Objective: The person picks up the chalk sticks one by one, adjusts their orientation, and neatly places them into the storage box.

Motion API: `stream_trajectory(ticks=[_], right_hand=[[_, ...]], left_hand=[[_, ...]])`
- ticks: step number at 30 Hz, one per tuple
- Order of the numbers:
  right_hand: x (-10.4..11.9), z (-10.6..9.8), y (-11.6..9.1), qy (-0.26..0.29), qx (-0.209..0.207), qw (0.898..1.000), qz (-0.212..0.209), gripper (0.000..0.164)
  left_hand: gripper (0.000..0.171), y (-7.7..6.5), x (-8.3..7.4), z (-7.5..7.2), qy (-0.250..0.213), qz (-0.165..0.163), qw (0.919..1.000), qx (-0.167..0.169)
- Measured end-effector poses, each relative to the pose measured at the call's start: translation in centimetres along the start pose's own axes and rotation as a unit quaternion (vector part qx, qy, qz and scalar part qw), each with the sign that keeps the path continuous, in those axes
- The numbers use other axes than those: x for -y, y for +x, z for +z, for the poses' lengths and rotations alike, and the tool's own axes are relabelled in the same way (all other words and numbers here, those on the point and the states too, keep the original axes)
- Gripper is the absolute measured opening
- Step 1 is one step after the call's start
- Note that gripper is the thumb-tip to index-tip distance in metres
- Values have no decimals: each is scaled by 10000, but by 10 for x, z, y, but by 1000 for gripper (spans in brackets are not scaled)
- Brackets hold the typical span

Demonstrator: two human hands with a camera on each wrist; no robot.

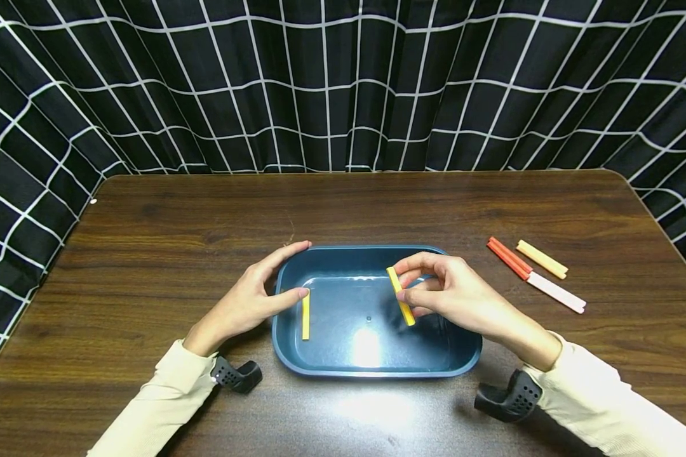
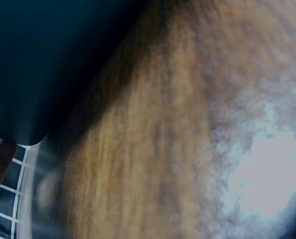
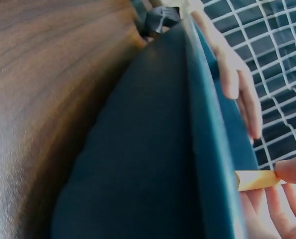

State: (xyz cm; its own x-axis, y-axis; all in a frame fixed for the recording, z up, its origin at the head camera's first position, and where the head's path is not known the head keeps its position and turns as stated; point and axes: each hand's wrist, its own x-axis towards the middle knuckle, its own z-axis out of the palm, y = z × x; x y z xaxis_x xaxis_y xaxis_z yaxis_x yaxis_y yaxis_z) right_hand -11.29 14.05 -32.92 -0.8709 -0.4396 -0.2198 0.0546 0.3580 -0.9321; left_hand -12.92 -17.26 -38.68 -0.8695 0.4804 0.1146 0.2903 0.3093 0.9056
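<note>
Nearest to the person, a blue tub (image 1: 371,373) is sitting on the wooden table (image 1: 148,266), looking like thin, light plastic that could slide if nudged. At nine o'clock inside it, one yellow stick (image 1: 305,320) is lying near the end wall, its far tip meeting the left thumb in my line of sight; I can't tell whether they are touching. The left hand (image 1: 251,292) is resting at that end, fingers stretching along the outside and thumb reaching over the rim, a sensible place to steady so light a thing.

Towards three o'clock, the right hand (image 1: 457,292) is pinching a second yellow stick (image 1: 405,310) over the tub, thumb in front around its middle, fingers curling behind. It is seeming light and stiff, perhaps smooth enough to twist; I'd be holding it mid-length by the long sides, gently, in case it's brittle.

Farther out, between two and three o'clock, a red stick (image 1: 509,258) and a white stick (image 1: 556,292) are lying end to end, a pale yellow stick (image 1: 542,259) just beside. Beyond, a checked curtain (image 1: 343,82) is hanging.
</note>
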Motion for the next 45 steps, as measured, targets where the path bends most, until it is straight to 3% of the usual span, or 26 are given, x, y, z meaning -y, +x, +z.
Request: stream_trajectory(ticks=[8, 45], right_hand=[[-1, 12, 6, 165, 248, 9995, 55, 44], [4, 64, 34, 254, 510, 9974, 444, 39]], left_hand=[[67, 0, -1, -2, 4, -5, 10000, -15], [68, 0, -1, -2, -36, -62, 10000, 48]])
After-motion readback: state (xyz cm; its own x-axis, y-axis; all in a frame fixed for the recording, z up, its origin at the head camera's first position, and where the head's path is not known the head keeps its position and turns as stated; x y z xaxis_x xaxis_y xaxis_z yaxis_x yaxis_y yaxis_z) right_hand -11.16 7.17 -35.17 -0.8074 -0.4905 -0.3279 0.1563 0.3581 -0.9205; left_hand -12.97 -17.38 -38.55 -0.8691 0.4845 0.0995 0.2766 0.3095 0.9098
